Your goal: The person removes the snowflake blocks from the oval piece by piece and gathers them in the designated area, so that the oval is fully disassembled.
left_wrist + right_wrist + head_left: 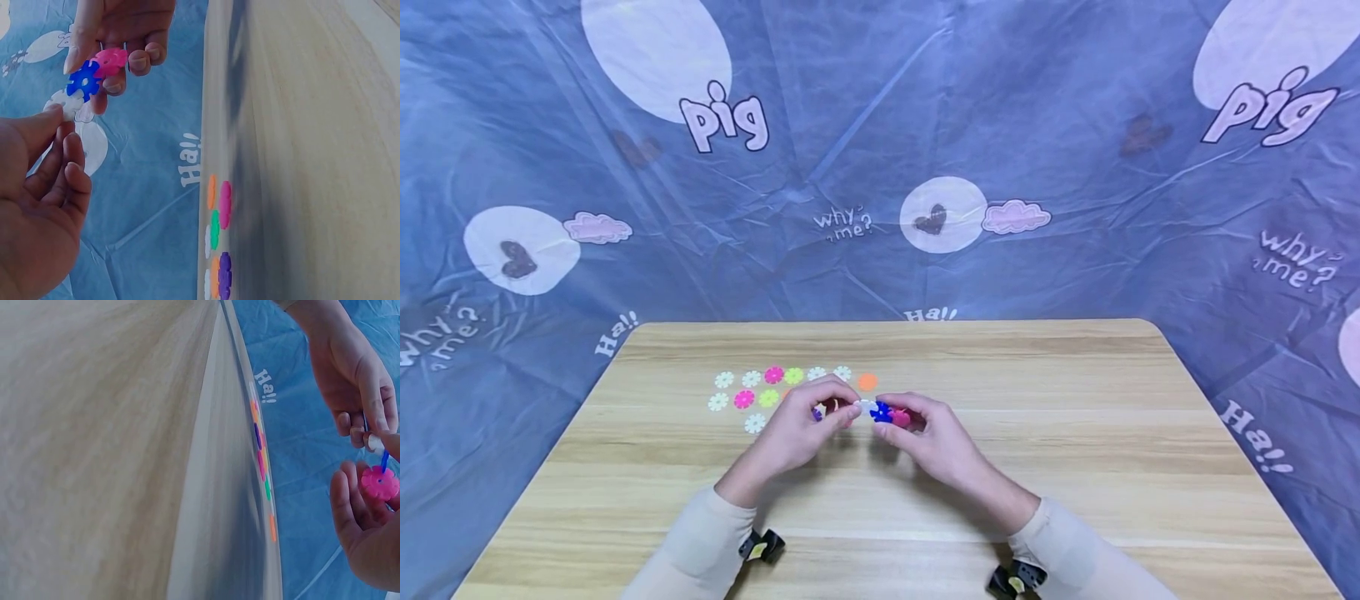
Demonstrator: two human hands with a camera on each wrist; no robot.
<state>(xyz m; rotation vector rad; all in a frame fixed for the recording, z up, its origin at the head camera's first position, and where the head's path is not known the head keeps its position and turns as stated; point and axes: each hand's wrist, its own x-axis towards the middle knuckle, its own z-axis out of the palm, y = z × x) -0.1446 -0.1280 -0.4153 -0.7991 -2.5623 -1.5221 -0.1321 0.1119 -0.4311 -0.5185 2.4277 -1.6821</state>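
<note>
Both hands meet above the table, with a short chain of notched, flower-shaped plastic discs between them. My left hand (805, 421) pinches a white disc (67, 103) between thumb and fingertips. The white disc meets a blue disc (84, 81), which my right hand (936, 437) pinches by thumb and fingers. A pink disc (380, 483) joins the blue one at an angle, on the right hand's side. In the right wrist view the blue disc shows edge-on. How deep the white and blue slots interlock I cannot tell.
Several loose flower discs lie in rows on the wooden table (1075, 417), left of centre: white, pink (744, 399), yellow-green (768, 398) and others. An orange disc (867, 382) lies behind the hands. My left hand hides some discs. A printed blue cloth (865, 125) hangs behind the table.
</note>
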